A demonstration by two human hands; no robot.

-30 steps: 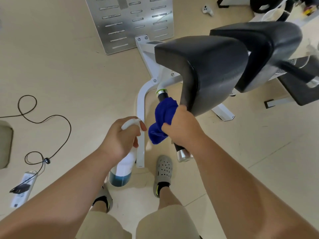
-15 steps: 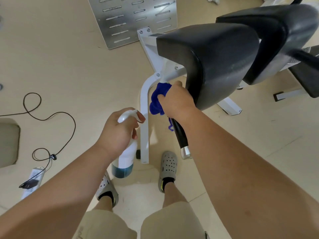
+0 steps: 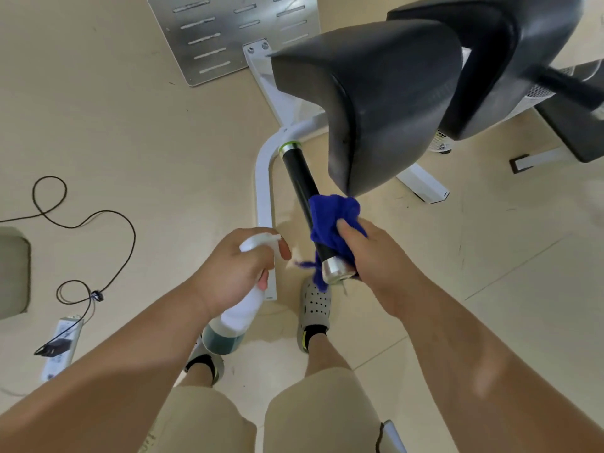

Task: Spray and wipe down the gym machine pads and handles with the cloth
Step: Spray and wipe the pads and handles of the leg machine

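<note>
A black handle (image 3: pixel 299 176) with a silver end cap juts from the white machine frame (image 3: pixel 264 178), below a black pad (image 3: pixel 385 106). My right hand (image 3: pixel 376 256) grips a blue cloth (image 3: pixel 330 217) wrapped round the handle's lower end, just above the cap. My left hand (image 3: pixel 238 269) holds a white spray bottle (image 3: pixel 235 318) with blue liquid at its base, nozzle pointing toward the handle. A second black pad (image 3: pixel 510 60) lies behind the first.
A perforated metal footplate (image 3: pixel 228 31) lies on the floor ahead. A black cable (image 3: pixel 98 217) and a white power strip (image 3: pixel 60 344) lie at the left. My feet in grey clogs (image 3: pixel 315 305) stand beneath the handle. More machine parts sit at the right edge.
My right hand has slid the cloth down the handle from its upper end by the pad to the lower end near the silver cap. The left hand still holds the bottle.
</note>
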